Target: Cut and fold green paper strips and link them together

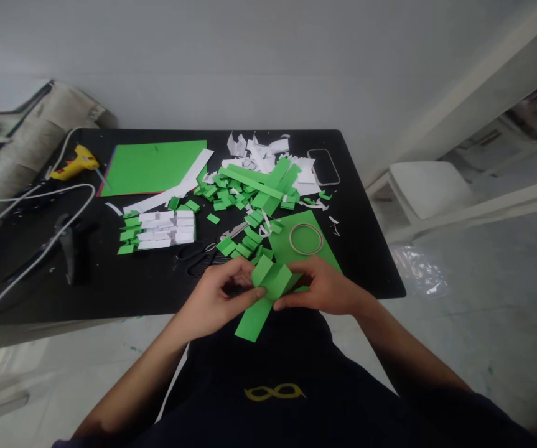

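A folded green paper strip [275,280] is held between my two hands at the table's near edge, with one flat end hanging down toward my lap. My left hand [216,295] pinches it from the left, thumb on top. From the right, my right hand [324,286] grips the other side with thumb and fingers. Just beyond lie small folded green paper pieces [244,246] and a pair of scissors [203,255] with black handles. A roll of tape [306,239] rests on a green sheet [291,227] by my right hand.
Paper scraps [261,152] and more folded green pieces are heaped mid-table. A green-and-white paper assembly [163,229] lies left of the scissors. Behind it are green sheets [156,165] and a yellow glue gun [79,163]. A phone [324,167] sits back right; a white stool [429,186] stands beyond.
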Demonstrator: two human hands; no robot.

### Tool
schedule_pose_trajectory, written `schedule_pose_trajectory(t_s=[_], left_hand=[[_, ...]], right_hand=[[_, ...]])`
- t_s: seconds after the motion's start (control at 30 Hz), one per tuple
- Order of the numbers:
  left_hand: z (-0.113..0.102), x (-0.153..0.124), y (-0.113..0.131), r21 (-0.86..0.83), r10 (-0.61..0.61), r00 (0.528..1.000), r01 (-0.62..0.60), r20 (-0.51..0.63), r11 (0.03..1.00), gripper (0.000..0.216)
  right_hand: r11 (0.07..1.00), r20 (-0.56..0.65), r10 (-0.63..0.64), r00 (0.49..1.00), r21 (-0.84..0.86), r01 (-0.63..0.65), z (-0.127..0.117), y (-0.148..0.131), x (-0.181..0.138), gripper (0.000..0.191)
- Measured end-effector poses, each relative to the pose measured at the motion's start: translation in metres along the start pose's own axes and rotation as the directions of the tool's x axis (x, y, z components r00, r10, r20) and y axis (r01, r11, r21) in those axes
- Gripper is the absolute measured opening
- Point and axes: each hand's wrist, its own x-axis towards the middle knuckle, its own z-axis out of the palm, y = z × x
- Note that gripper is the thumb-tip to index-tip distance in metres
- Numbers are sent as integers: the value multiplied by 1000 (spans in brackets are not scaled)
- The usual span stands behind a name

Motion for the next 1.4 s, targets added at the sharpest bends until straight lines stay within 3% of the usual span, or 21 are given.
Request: schedule_pose_trajectory(t_s=[0.13,0.23,0.37,0.6,1.13,1.4], left_hand=[[3,3,-3,-128,-30,999,28,-11,991,16],[5,4,-7,-206,-42,998,30,-56,978,19],[8,7,-11,-251,-43,992,13,-116,968,20],[12,11,-7,-292,-78,981,24,-176,956,19],[14,12,-10,-322,-46,983,-14,-180,947,13],[17,12,-10,-324,-35,969,-47,-244,945,15]], right_hand=[[998,-15,4,1000,67,-3,3,3,2,31],[988,-106,2,994,154,15,9,8,2,25],[971,-250,-13,968,230,72,16,15,1,32],[968,-349,13,937,238,75,24,16,3,36],[969,-406,49,913,239,55,28,14,6,34],[971,-413,57,909,235,46,27,16,9,32]])
